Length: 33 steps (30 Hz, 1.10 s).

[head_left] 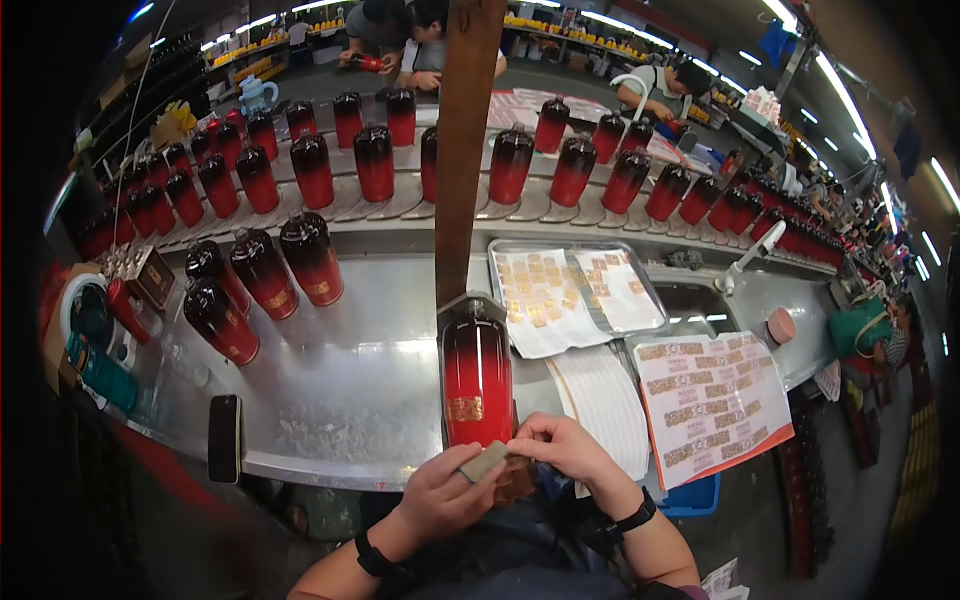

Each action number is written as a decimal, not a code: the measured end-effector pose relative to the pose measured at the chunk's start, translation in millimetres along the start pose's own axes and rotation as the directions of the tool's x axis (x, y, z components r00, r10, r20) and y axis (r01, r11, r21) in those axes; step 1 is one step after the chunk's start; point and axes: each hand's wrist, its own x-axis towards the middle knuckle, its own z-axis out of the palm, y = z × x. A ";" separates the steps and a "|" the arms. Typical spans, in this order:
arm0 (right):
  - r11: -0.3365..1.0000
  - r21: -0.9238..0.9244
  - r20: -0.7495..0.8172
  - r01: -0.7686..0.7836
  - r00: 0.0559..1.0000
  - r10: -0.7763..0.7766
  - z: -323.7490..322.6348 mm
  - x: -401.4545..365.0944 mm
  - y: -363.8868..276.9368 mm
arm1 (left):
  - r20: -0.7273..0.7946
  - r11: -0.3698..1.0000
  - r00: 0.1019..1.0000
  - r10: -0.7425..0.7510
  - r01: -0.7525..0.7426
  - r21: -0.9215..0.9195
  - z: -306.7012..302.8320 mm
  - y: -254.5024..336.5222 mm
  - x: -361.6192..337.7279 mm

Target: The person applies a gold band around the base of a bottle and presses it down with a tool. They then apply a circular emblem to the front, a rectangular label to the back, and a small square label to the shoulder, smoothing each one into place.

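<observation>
A glossy bottle [478, 365], black at the top and fading to red, stands upright at the near edge of the metal bench with a gold decal [465, 408] low on its front. Just below it, my left hand [447, 490] is closed around a small flat grey-tan piece [484, 463], perhaps a scraper. My right hand [570, 447] pinches with thumb and forefinger at the right end of that piece; what lies between those fingertips is too small to make out. A brown object [515, 480] shows partly beneath my hands.
Several bottles [265, 272] stand at the left, by a phone [225, 438]. Right of the post [467, 150] are a tray [655, 318] with gold decals, white sheets [605, 410] and a decal sheet [712, 400]. Behind, bottles line a conveyor [400, 208]; co-workers [655, 95] work beyond.
</observation>
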 end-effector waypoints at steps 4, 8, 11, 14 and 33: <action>0.998 -0.055 0.005 -0.011 1.000 0.012 -1.0 -1.2 -7.3 | -0.071 0.991 0.989 -0.131 0.131 -0.001 -7.3 -3.7 -15.3; 1.000 -0.009 -0.013 -0.004 1.000 0.004 -0.6 -0.5 -4.1 | -0.072 0.992 0.990 -0.121 0.124 0.029 -9.8 -4.1 -17.3; 0.999 0.025 -0.018 -0.035 0.999 0.035 -0.9 0.0 -0.4 | -0.042 0.996 0.997 -0.058 0.060 0.061 -6.6 -5.5 -10.2; 1.000 0.003 -0.019 -0.024 1.000 0.024 -0.1 0.0 0.1 | -0.042 0.998 0.999 0.008 -0.005 0.063 3.9 -1.1 -2.3; 0.999 0.037 -0.040 0.005 0.999 -0.004 1.7 2.1 3.8 | -0.018 0.995 0.999 0.035 -0.034 0.091 12.9 -9.6 -9.5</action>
